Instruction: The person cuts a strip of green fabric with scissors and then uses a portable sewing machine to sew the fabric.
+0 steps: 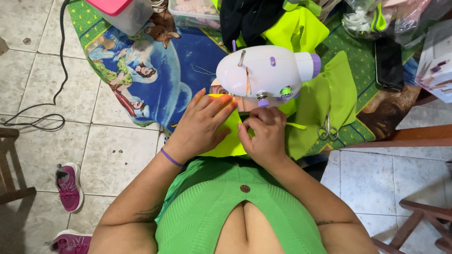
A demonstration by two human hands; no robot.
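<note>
A small white sewing machine [263, 73] with purple knobs stands on a table covered by a colourful printed cloth [155, 70]. Neon yellow-green fabric [325, 101] lies under and to the right of it. My left hand [200, 127] rests flat on the fabric just left of the needle, fingers spread and pressing it down. My right hand [266, 136] pinches the fabric's edge right below the machine's head. A purple band circles my left wrist.
Scissors [327, 129] lie on the fabric at the right. A black phone [388, 63] and a white box [438, 66] sit further right. Plastic containers [125, 14] and dark cloth [245, 19] crowd the far edge. A black cable [42, 108] trails over the tiled floor; pink shoes [69, 186] lie below.
</note>
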